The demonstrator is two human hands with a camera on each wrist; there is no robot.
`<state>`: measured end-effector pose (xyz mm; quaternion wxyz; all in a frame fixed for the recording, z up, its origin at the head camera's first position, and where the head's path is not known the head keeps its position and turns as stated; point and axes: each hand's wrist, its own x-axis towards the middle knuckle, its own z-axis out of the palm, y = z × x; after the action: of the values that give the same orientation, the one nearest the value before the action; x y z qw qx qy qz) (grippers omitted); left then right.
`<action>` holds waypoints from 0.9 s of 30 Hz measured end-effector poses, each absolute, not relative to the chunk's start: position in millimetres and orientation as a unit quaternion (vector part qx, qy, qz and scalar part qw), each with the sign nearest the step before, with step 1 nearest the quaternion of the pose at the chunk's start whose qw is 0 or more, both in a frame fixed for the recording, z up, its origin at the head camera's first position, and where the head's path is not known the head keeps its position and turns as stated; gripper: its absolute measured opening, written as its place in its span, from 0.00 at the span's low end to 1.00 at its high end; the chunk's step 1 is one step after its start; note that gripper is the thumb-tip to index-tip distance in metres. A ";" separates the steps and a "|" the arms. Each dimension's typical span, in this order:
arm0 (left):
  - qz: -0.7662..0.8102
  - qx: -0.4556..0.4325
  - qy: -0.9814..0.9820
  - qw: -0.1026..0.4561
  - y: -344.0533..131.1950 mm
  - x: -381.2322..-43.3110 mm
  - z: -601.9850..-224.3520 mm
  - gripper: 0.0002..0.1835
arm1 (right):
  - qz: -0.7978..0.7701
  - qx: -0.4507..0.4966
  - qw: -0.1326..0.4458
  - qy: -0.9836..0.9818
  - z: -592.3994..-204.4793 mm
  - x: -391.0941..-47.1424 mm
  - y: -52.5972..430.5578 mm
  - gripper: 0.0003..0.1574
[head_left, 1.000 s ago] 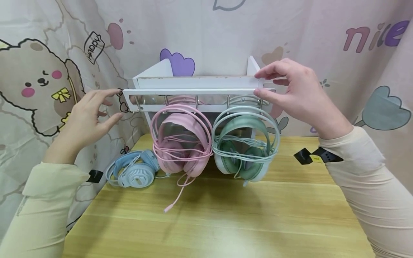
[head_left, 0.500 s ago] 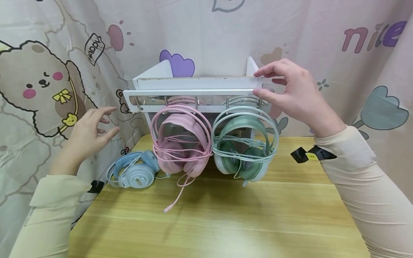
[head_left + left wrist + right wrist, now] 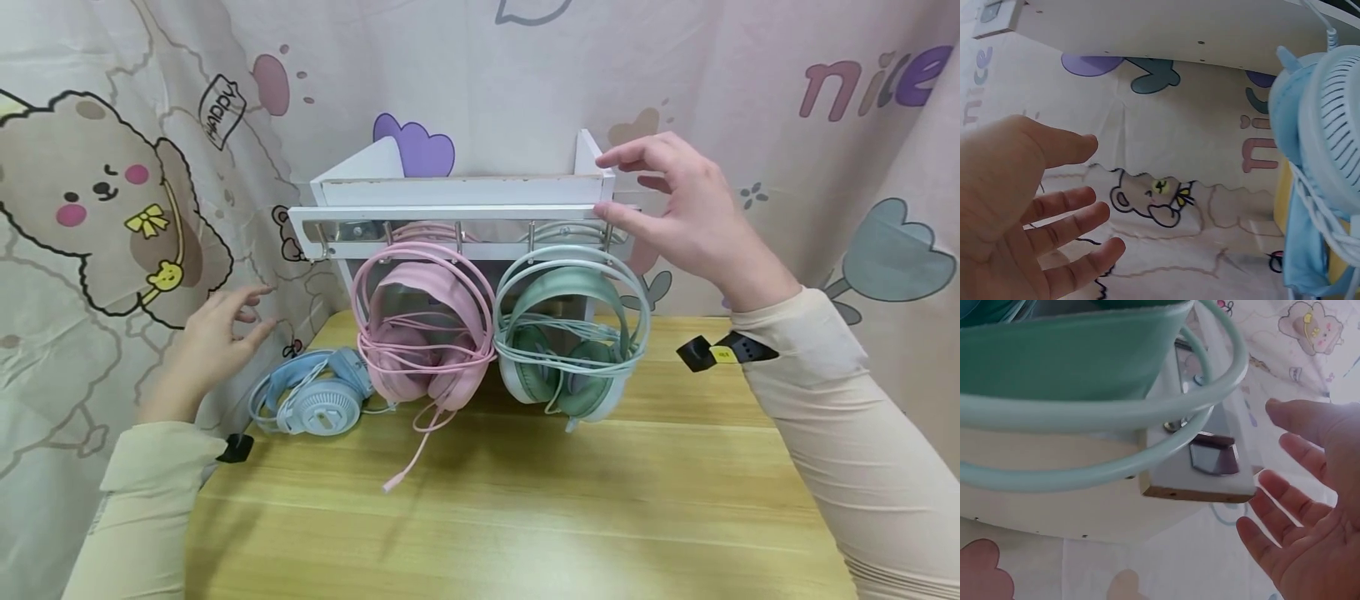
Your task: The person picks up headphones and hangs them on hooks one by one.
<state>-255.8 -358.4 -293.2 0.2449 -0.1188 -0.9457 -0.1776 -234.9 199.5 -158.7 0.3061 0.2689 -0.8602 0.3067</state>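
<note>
A pink headset [image 3: 425, 333] and a green headset [image 3: 573, 333] hang side by side from the hooks of a white rack [image 3: 457, 212]. Blue headphones [image 3: 324, 408] lie on the table left of it; their ear cup also shows large in the left wrist view. My left hand [image 3: 217, 342] is in the air above and left of the blue headphones, fingers loosely bent, holding nothing. By the rack's right end is my right hand [image 3: 678, 196], thumb and fingers spread apart. In the right wrist view its fingertips are close to the rack's end; whether they touch it I cannot tell.
The rack stands at the back of a wooden table [image 3: 525, 517]. A printed curtain [image 3: 502, 92] hangs behind and along the left side. The pink headset's microphone boom [image 3: 408, 467] sticks out toward the front.
My left hand has moved down and slightly right, away from the rack's left end. The right hand stays nearly in place by the right end. The headsets have not moved.
</note>
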 end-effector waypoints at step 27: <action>-0.167 -0.033 -0.978 0.120 -392.7 -271.3 -346.0 0.30 | 0.377 0.287 0.286 -0.833 -180.5 -264.7 215.2 0.33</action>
<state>-271.3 -392.7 -346.0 0.1196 -0.0332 -0.9782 -0.1666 -264.7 215.2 -180.5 0.2855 0.2869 -0.8333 0.3765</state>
